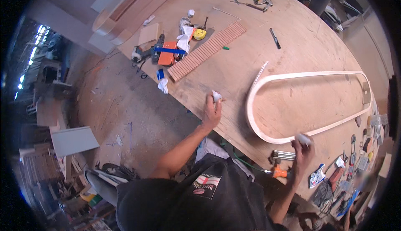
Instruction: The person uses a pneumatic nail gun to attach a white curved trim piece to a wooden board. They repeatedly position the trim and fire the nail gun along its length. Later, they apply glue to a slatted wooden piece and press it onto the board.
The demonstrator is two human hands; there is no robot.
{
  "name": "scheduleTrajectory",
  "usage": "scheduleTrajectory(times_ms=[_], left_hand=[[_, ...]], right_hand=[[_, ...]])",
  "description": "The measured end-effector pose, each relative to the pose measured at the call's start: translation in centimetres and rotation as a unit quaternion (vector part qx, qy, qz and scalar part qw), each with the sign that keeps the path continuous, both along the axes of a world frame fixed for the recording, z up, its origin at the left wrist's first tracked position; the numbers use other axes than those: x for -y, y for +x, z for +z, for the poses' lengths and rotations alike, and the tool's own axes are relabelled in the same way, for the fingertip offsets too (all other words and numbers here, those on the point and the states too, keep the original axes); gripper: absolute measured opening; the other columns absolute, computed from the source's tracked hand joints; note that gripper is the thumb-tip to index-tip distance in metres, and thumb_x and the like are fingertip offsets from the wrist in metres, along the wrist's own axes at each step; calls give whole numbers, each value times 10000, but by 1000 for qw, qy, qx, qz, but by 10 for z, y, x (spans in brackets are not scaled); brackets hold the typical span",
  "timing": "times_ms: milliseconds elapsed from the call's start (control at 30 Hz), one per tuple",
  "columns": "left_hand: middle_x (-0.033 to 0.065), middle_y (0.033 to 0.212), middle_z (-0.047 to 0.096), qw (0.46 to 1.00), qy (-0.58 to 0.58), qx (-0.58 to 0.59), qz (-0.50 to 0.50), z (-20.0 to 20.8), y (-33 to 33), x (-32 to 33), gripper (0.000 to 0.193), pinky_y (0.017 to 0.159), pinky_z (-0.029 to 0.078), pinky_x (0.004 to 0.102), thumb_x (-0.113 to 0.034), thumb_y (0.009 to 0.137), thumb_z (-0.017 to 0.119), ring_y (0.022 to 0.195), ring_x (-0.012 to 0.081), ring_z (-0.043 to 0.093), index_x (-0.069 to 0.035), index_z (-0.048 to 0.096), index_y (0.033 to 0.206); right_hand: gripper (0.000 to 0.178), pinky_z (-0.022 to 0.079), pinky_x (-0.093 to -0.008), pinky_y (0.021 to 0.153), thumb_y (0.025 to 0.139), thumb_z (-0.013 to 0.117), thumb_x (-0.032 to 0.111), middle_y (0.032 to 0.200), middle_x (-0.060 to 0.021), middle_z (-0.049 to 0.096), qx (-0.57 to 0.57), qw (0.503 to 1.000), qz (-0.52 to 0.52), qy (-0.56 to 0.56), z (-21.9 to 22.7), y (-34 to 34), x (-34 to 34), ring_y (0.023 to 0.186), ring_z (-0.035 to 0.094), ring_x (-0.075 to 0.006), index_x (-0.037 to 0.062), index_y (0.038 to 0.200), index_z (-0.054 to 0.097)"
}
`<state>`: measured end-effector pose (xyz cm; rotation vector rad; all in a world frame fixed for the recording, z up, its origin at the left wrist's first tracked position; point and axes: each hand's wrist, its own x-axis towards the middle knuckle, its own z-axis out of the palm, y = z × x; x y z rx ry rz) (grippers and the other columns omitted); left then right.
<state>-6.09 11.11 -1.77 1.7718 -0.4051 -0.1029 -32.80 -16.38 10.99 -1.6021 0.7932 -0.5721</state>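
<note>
My left hand [211,113] is over the near table edge, its fingers closed round a small white object [216,95] whose kind I cannot make out. My right hand [304,155] grips another small whitish, rounded object [304,139] beside the near right part of a long wooden frame with rounded ends [286,75]. The frame lies on the plywood table [234,78]. Just left of my right wrist sits an orange and silver air nailer [280,171] with a green hose. A narrow perforated pale strip [260,73] lies against the frame's far left curve.
A slotted wooden board [207,50] lies across the table's left part. Beside it are an orange box [168,53], a drill [158,48] and a yellow tape measure [199,34]. Pliers [265,0] and a dark pen-shaped tool [275,38] lie farther off. Several tools crowd the right edge.
</note>
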Motion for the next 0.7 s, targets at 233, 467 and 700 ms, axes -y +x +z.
scheduleTrajectory(times_ms=[233, 467, 700], left_hand=[[200, 1200, 600, 988, 115, 102, -31, -21, 124, -58, 361, 977, 477, 457, 34, 893, 621, 1152, 386, 589, -5, 606, 1252], [189, 1203, 629, 986, 119, 115, -38, -44, 174, -67, 359, 982, 481, 462, 13, 894, 651, 1140, 388, 596, 5, 616, 1251], [204, 1263, 600, 994, 109, 26, -10, -55, 172, -61, 413, 930, 527, 438, 4, 892, 700, 1143, 369, 610, 24, 598, 1291]], right_hand=[[260, 573, -358, 751, 897, 759, 138, 1038, -144, 714, -72, 990, 77, -99, -91, 281, -129, 898, 718, -222, 12, 1114, 687], [225, 561, -424, 806, 868, 736, 128, 1017, -148, 674, -118, 952, 119, -255, -141, 410, -178, 926, 680, -341, 62, 1077, 685], [264, 558, -443, 851, 850, 761, 140, 1098, -135, 664, -112, 944, 129, -283, -174, 411, -182, 1004, 659, -348, 71, 1093, 686]])
